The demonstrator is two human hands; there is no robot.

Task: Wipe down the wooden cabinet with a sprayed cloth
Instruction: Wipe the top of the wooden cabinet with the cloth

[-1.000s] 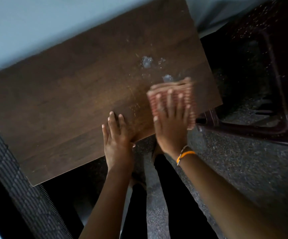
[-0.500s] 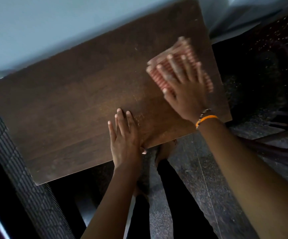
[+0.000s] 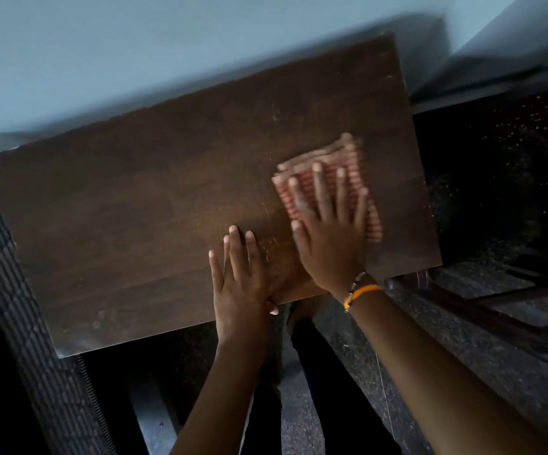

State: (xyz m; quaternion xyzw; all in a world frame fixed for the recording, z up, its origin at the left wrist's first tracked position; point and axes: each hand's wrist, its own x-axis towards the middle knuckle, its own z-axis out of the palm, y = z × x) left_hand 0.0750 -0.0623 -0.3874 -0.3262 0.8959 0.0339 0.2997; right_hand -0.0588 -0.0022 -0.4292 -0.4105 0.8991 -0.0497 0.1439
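The dark brown wooden cabinet top (image 3: 128,218) fills the middle of the head view, set against a pale wall. A folded red-and-white striped cloth (image 3: 348,162) lies on its right part. My right hand (image 3: 328,234) presses flat on the cloth with fingers spread and straight; an orange band circles its wrist. My left hand (image 3: 238,277) rests flat on the wood near the front edge, just left of the right hand, holding nothing.
A dark maroon plastic chair (image 3: 528,290) stands to the right of the cabinet. A dark quilted, ribbed surface (image 3: 29,339) lies along the left. Speckled grey floor (image 3: 446,362) and my dark trouser legs show below the front edge.
My right hand slid the cloth toward the back right over the wet spots, then back toward the front edge. The wet spots no longer show. My left hand stayed in place.
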